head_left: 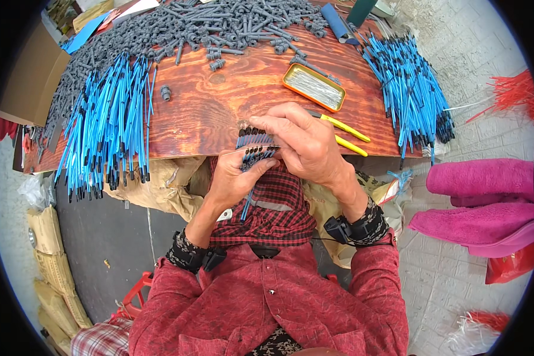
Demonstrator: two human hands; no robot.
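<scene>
A bundle of thin blue sticks with black ends (pixel 255 140) is gripped in my left hand (pixel 225 183) at the table's near edge. The fingers wrap round it, and a few blue lengths hang below that hand. My right hand (pixel 307 147) is closed over the bundle's right side, its thumb and fingertips pinched at the black ends. Whatever lies between those right fingertips is too small to make out. Just beyond the right hand lies a yellow-handled tool (pixel 344 127), its head partly hidden by the hand.
Blue sticks with black tips lie in a left pile (pixel 110 118) and a right pile (pixel 406 89), overhanging the wooden table (pixel 190 127). Grey plastic fittings (pixel 219 24) heap along the back. A small tin (pixel 313 86) holds thin metal pins. Pink towels (pixel 480 202) hang at right.
</scene>
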